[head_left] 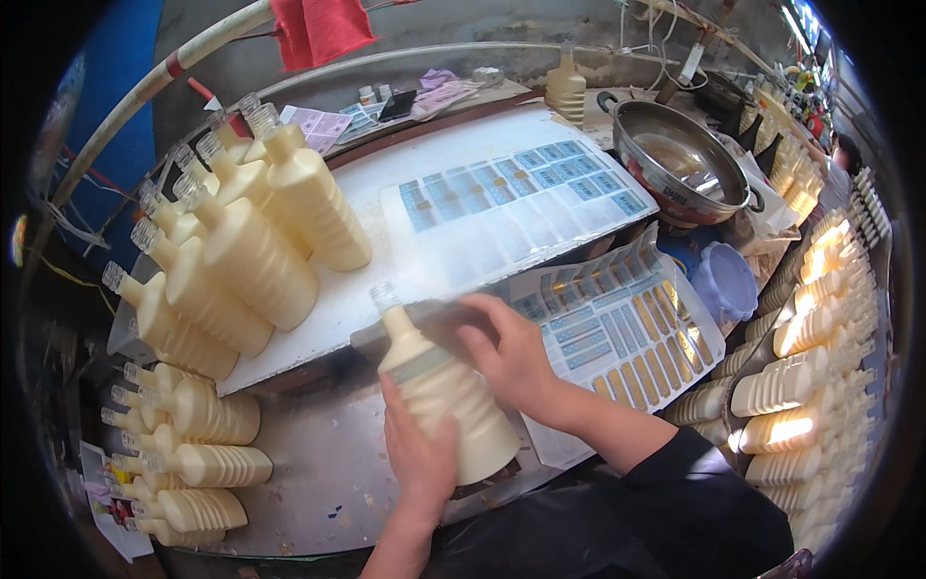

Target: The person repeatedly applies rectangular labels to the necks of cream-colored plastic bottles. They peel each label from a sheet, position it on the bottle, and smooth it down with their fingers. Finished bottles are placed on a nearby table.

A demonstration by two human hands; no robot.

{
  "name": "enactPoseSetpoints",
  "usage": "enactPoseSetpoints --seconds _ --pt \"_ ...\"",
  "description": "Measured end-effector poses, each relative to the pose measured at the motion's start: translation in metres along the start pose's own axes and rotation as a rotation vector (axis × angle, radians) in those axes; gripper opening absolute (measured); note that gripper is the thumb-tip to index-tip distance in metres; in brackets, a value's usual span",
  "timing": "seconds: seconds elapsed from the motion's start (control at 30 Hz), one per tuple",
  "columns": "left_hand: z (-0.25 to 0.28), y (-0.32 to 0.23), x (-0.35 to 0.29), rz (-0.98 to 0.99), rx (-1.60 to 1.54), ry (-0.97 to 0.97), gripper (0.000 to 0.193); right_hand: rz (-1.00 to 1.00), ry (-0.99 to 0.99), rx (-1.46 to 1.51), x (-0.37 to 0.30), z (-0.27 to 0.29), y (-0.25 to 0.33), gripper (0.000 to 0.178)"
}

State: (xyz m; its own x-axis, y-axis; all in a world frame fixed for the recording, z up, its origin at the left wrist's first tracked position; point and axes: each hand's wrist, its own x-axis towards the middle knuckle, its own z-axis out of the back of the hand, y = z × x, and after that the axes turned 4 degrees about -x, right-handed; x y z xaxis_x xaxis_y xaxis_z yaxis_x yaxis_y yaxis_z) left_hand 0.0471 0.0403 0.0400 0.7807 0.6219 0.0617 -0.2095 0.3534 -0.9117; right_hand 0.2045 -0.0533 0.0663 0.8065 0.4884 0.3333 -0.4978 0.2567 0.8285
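Note:
A cream plastic bottle [463, 415] with ribbed sides and a clear threaded neck stands tilted in front of me, neck up and to the left. My left hand [421, 446] is wrapped round its lower left side. A grey-blue label band [421, 364] crosses the bottle below its shoulder. Just right of the bottle's shoulder is my right hand [506, 352], thumb and fingers bent toward each other. Something thin and translucent shows by its fingertips, too blurred to name. Beyond it lies a sheet of blue labels [521, 188] on a white board [338, 289].
Several cream bottles [251, 241] stand on the board's left, others [212, 425] below. A second label sheet [617, 338] lies under my right forearm. A metal basin [675, 159] and purple tub [723, 280] are at right, beside rows of bottles [786, 386]. A person [837, 179] is far right.

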Motion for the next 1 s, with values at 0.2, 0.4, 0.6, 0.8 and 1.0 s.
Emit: enactPoseSetpoints --seconds 0.2,0.4,0.6,0.8,1.0 --pt "-0.005 0.012 -0.004 0.078 -0.315 -0.049 0.094 -0.11 -0.009 0.376 0.039 0.017 -0.041 0.021" --pt "-0.004 0.002 -0.004 0.116 -0.376 -0.08 0.09 -0.132 0.075 -0.233 0.083 0.05 -0.029 0.028" --pt "0.002 0.013 -0.009 0.098 -0.392 -0.087 0.09 -0.035 -0.174 -0.901 0.124 0.09 -0.094 0.026" --pt "0.001 0.02 -0.025 -0.05 -0.222 -0.023 0.094 -0.221 0.22 -1.069 0.13 0.15 -0.106 0.026" --pt "0.0 0.034 -0.058 -0.009 -0.167 -0.054 0.098 0.189 0.151 -0.908 0.08 0.146 -0.09 0.039"
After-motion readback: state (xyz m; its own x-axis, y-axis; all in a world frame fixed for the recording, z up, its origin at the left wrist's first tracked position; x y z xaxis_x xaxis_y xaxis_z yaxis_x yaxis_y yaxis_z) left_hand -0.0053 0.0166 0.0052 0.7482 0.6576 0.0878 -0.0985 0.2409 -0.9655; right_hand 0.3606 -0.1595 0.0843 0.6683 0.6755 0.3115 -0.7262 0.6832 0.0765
